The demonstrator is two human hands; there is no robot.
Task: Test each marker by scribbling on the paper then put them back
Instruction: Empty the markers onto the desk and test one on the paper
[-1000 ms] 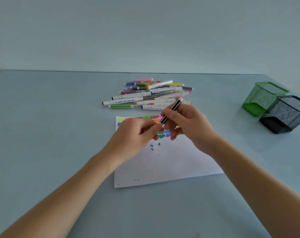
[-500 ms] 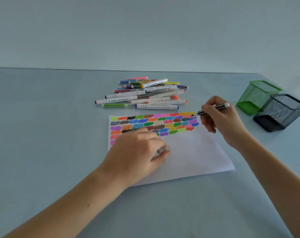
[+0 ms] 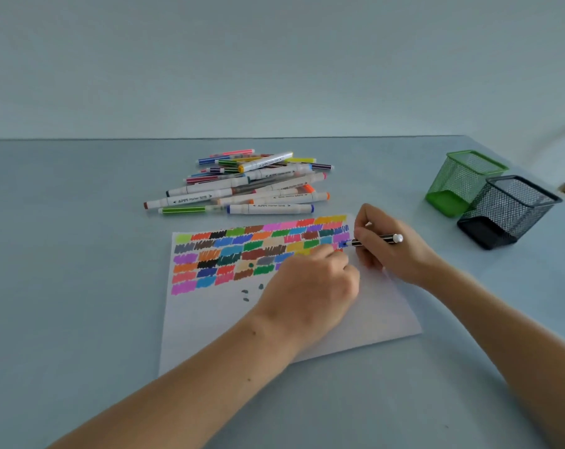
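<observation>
Across the middle of the table [image 3: 80, 254], the paper [image 3: 307, 325] is the biggest thing I'm watching, and that's where the change is. A second ago both hands were together over the sheet, looked like pulling the cap off. Half a second ago the right hand had swung out to about 3 o'clock of the swatches with the pen lifted. Now the right hand [image 3: 388, 251] is curled around the striped marker [image 3: 376, 240] in a writing grip, and its blue tip is down on the sheet at the 3 o'clock end of the colour block [image 3: 258, 251], a small blue patch just starting there. So I'd call this marker mid-test, not yet put back.

Left hand [image 3: 310, 293] rests on the paper with fingers curled under. It probably has the cap, but I can't see one, so I can't tell.

At 12 o'clock of the sheet is the marker pile [image 3: 242, 186], apart from the paper.

Containers: the black mesh cup [image 3: 507, 212] and the green mesh cup [image 3: 462, 179] sit touching at roughly 2 o'clock, well apart from the sheet. No markers showing in either.
</observation>
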